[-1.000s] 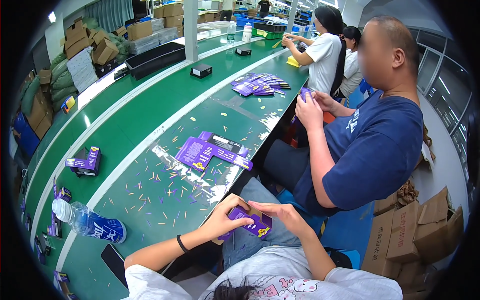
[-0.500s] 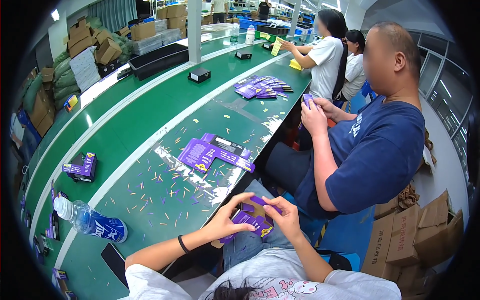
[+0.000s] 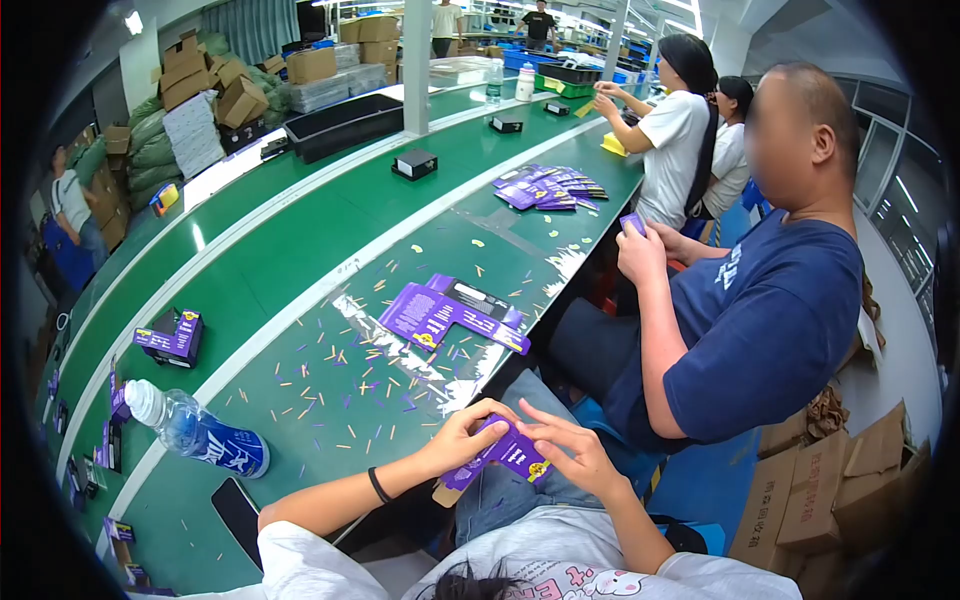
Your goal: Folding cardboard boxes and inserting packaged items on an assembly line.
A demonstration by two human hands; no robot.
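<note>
Over my lap I hold a small purple cardboard box (image 3: 522, 458), tilted, its brown inside showing at the lower left end. My left hand (image 3: 468, 440) is closed around its upper left side, with the thumb across the face. My right hand (image 3: 578, 455) has its fingers stretched out, and their tips touch the box's upper right edge. On the table just beyond my hands lies a flat, unfolded purple carton (image 3: 425, 318), partly over a dark printed one.
Small orange and purple scraps (image 3: 350, 375) litter the green table (image 3: 290, 290). At left stand a water bottle (image 3: 215, 440), a phone (image 3: 237, 515) and a finished purple box (image 3: 170, 338). Flat cartons (image 3: 548, 188) are piled farther off. A co-worker (image 3: 765, 300) sits close on my right.
My right hand has gone from pinching the box's flap to lying with stretched fingers at its edge. The box's open top now looks closed. The whole view has shifted slightly.
</note>
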